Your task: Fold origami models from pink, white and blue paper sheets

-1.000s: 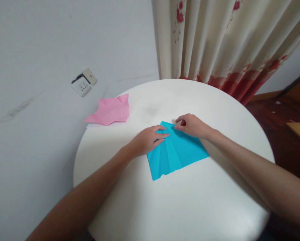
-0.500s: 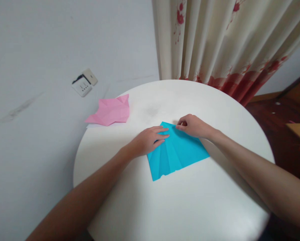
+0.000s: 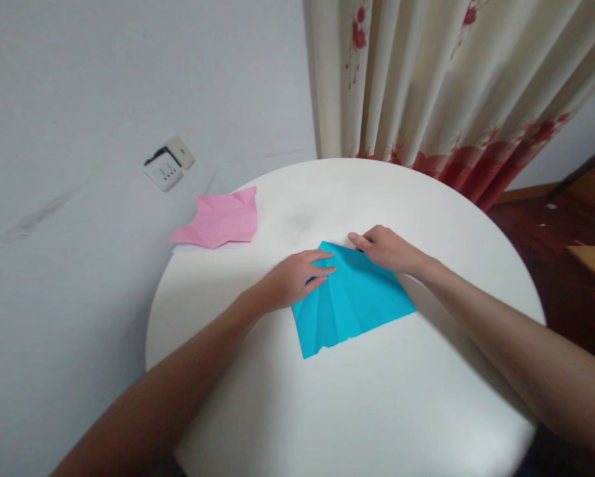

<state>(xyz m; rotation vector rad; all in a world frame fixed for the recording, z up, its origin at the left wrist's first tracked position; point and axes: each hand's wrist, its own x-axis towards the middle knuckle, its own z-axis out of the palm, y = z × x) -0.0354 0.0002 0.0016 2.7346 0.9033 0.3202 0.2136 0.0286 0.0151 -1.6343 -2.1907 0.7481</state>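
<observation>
A creased blue paper (image 3: 352, 301) lies flat near the middle of the round white table (image 3: 347, 404). My left hand (image 3: 292, 278) presses flat on its left upper part, fingers stretched toward the top corner. My right hand (image 3: 384, 248) rests at the paper's upper right edge, fingers curled, fingertips pinching or pressing that edge near the top corner.
A crumpled pink paper (image 3: 218, 218) lies at the table's far left rim, over a white sheet. A wall socket (image 3: 168, 162) sits on the white wall behind. A floral curtain (image 3: 441, 86) hangs beyond the table. Dark floor and a wooden corner (image 3: 593, 258) are on the right.
My right hand's fingertips have shifted slightly up along the paper's upper right edge. The left hand and the blue paper stay where they were.
</observation>
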